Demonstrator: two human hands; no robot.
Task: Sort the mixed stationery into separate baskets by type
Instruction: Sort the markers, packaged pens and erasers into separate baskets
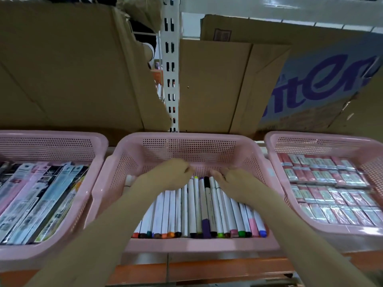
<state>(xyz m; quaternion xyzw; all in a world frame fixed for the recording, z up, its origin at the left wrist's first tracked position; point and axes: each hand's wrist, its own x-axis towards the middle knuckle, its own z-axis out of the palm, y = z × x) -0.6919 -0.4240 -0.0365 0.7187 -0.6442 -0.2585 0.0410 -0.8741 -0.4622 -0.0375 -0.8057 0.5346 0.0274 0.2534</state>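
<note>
Head view is showing flattened cardboard boxes (72, 65) leaning along the back of an orange shelf (207, 268), one at the right carrying purple lettering (323, 83), with a white slotted upright (171, 65) standing between them. Three pink perforated baskets are sitting side by side along the shelf's front edge. The left basket (51, 146) is holding long flat packets (37, 201) standing on edge in a row; their count cannot be told. The right basket (323, 141) is holding small wrapped red-and-white blocks (327, 193) packed in rows, too many to count surely. The middle basket (186, 146) is holding roughly two dozen white-barrelled markers (192, 208) lying parallel, their coloured caps lining up against its near wall. Two bare arms are reaching into the middle basket. The left hand (176, 172) is hovering over the markers' far ends at the left, fingers curling inward, though whether this grip is pinching anything cannot be told. The right hand (230, 179) is lying just beside it over the far ends at the right, fingers also curling, and its grip is likewise unclear. The markers are lying directly beneath both hands.
</note>
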